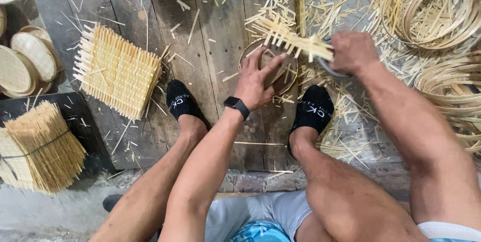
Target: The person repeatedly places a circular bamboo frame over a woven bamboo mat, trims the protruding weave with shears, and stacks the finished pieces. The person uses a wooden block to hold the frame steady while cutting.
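Observation:
My left hand (256,79) presses flat on a round bamboo piece (283,79) lying on the wooden boards between my feet. Pale bamboo strips (293,39) stick out from it toward the upper right. My right hand (352,51) is closed on a dark metal tool (328,67) at the far side of those strips; most of the tool is hidden by the hand and strips. A black watch (236,105) sits on my left wrist. Both feet wear black socks, the left foot (180,100) and the right foot (313,110).
A stack of square woven bamboo mats (116,70) lies to the left. A tied bundle of mats (40,146) sits at lower left beside round woven lids (27,61). Bamboo hoops (431,9) pile up at upper right. Cut strips (345,131) litter the floor.

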Available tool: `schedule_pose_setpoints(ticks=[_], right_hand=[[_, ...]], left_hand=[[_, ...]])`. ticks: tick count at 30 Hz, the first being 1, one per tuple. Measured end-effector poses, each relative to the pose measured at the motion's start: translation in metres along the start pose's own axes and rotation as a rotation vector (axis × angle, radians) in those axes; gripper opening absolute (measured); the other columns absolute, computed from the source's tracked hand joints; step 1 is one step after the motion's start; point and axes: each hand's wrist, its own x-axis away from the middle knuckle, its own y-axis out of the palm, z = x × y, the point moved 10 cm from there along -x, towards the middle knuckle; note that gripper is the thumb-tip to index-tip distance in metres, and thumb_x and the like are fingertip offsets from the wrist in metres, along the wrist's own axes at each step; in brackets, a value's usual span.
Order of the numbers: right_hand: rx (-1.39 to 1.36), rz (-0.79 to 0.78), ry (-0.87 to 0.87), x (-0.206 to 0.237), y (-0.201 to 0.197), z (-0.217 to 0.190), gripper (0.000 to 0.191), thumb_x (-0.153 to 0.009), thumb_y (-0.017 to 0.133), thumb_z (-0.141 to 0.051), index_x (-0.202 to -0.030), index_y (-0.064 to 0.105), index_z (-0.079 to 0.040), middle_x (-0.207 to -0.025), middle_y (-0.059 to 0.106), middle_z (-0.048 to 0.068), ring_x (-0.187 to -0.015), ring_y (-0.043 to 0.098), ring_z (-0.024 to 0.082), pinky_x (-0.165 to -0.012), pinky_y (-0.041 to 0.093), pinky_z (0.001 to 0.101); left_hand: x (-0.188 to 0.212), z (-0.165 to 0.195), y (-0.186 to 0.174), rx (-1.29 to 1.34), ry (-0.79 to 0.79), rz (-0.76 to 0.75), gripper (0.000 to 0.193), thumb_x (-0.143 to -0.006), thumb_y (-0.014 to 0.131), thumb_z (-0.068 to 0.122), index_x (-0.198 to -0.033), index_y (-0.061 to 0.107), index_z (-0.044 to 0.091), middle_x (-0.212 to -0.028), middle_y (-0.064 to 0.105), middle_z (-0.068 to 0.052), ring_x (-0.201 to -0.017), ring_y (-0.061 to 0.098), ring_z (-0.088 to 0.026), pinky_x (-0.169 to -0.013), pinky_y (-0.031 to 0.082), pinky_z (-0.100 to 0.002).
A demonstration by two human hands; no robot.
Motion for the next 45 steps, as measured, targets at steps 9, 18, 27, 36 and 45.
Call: schedule_pose_setpoints(ticks=[9,18,27,36,45], right_hand=[[-0.580,0.182,0.535,-0.002,0.026,0.093,0.074,-0.078,0.091,-0.042,-0.118,0.059,0.012,-0.107,0.053,0.018,-0.091,0.054,0.030,-0.076,0.049,0.0435],[-1.237,0.021,0.186,0.007,0.041,-0.033,0.047,-0.091,0.077,-0.030,-0.131,0.066,-0.009,-0.113,0.072,0.010,-0.091,0.071,0.019,-0.078,0.060,0.0344],[-1.218,0.171,0.170,-0.015,0.034,-0.033,0.023,-0.084,0.086,-0.023,-0.098,0.082,-0.006,-0.081,0.077,0.007,-0.067,0.067,0.012,-0.064,0.056,0.0285],[-1.432,-0.023,0.201,0.016,0.063,-0.055,0.027,-0.088,0.083,-0.021,-0.105,0.076,0.000,-0.085,0.077,0.007,-0.072,0.069,0.012,-0.062,0.057,0.0261],[-1.643,-0.110,0.324,0.022,0.086,-0.051,0.021,-0.087,0.078,-0.008,-0.103,0.074,0.004,-0.089,0.076,0.009,-0.075,0.074,0.016,-0.066,0.064,0.0284]], left_hand=[[0.011,-0.019,0.007,0.166,-0.359,0.086,0.093,-0.070,0.083,0.046,-0.151,0.040,0.032,-0.147,0.036,-0.027,-0.134,0.042,-0.047,-0.109,0.040,-0.053],[-0.040,-0.122,0.019,0.318,-0.499,0.195,0.043,-0.098,0.064,0.042,-0.118,0.076,0.006,-0.101,0.076,-0.020,-0.091,0.072,-0.026,-0.083,0.056,-0.037],[-0.042,-0.123,0.045,0.520,-0.787,0.230,0.038,-0.077,0.084,0.034,-0.103,0.081,0.007,-0.088,0.081,-0.013,-0.078,0.076,-0.020,-0.075,0.058,-0.032],[-0.019,-0.144,0.023,0.214,-0.625,0.425,0.032,-0.100,0.077,0.036,-0.104,0.082,0.005,-0.100,0.079,-0.017,-0.088,0.072,-0.026,-0.081,0.057,-0.039],[0.046,-0.171,0.074,0.860,-0.905,0.097,0.035,-0.079,0.086,0.010,-0.110,0.077,-0.002,-0.090,0.079,-0.010,-0.070,0.071,-0.014,-0.060,0.057,-0.028]])
